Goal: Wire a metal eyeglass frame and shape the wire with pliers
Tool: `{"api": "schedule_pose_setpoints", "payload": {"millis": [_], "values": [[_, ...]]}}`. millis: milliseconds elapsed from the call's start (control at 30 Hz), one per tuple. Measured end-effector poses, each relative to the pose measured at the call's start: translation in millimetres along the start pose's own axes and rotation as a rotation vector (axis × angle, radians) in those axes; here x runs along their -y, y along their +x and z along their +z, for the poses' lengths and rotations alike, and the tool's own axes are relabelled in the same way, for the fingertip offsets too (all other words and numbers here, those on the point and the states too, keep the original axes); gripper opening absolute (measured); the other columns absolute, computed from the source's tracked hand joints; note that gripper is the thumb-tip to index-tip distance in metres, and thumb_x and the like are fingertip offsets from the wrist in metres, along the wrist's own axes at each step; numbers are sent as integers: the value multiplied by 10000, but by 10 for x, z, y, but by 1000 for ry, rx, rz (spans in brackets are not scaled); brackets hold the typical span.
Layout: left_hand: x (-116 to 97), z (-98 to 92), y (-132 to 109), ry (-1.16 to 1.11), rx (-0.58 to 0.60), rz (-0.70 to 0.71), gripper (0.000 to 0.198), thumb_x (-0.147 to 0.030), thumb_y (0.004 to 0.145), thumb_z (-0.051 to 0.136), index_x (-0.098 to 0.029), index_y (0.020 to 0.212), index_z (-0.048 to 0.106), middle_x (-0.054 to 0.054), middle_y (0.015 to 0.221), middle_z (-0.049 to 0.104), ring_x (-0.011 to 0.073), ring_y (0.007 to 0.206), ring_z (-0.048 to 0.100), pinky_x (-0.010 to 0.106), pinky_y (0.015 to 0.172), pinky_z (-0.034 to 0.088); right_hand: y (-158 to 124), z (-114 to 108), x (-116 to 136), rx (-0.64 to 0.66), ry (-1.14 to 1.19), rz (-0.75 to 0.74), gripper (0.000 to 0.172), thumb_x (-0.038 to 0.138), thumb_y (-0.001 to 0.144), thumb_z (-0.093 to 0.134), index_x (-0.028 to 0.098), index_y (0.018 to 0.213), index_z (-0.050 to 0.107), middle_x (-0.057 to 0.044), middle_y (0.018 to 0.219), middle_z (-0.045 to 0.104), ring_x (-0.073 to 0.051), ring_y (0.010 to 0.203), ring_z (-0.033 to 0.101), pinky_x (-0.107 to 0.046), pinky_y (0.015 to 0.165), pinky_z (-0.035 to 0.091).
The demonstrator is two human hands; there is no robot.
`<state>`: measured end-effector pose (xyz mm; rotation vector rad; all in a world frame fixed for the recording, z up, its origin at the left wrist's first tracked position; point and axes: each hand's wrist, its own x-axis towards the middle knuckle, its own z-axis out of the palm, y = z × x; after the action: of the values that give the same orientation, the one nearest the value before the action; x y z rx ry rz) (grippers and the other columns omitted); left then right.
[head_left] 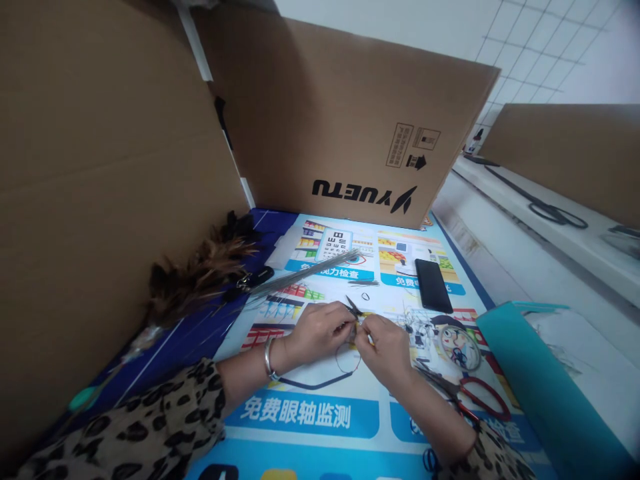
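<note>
Head view: my left hand [320, 330] and right hand [386, 347] meet just below the middle of the frame, fingertips closed together on the end of a thin dark cord [320, 385]. I pinch it between both hands, probably because so fine a thing would slip from a looser hold. The cord hangs from my fingers in a small loop, then trails in a limp curve to the lower left, across the glossy printed mat [310, 417].

Small black pliers [353, 308] stick up from the gap between my hands, slim tips pointing to the upper left. I cannot tell which hand carries them. A smooth silver bangle [269, 360] sits on my left wrist, above a leopard-print sleeve.

The rest lies within easy reach, it seems. A bundle of straight, stiff metal wires [305, 270] rests left of centre. Beside it, further left, is a soft brown feather duster [200, 273]. A flat black phone [433, 285] lies right of centre. Red-handled scissors [480, 395] lie at lower right, next to a teal folder [540, 380]. Matte cardboard walls [350, 113] fill the upper left and centre, screening the mat on two sides.
</note>
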<state>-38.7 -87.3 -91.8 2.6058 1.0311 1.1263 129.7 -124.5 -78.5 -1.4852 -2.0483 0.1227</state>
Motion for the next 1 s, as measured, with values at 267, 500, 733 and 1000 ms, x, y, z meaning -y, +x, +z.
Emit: {"api": "schedule_pose_setpoints", "payload": {"millis": [267,500,733,1000], "values": [[0,-22,5,170,-50,166,180,-200,845,465,-172,728,599,20,643,582,123,611,534,242,591,416,-43,42,42,58,75,104,162,210,809,438,189,657,492,-3,620,548,-132,615,514,-226,586,323],[1,-81,29,159,-23,228,142,-186,847,467,-168,793,597,37,744,608,129,665,556,237,592,446,-6,60,62,113,310,243,235,276,843,432,197,623,418,31,588,471,-118,583,471,-218,544,311],[36,-9,-5,93,-57,219,112,-164,836,477,-168,795,581,49,964,645,120,749,600,231,649,471,-11,96,30,110,380,231,211,240,838,437,196,632,425,34,601,466,-121,596,468,-227,558,312],[-3,33,-21,-24,-25,91,84,-128,812,492,-167,766,551,25,870,662,133,771,611,246,702,478,-42,131,26,101,366,190,189,222,839,429,200,651,428,30,605,460,-126,592,459,-227,552,317]]}}
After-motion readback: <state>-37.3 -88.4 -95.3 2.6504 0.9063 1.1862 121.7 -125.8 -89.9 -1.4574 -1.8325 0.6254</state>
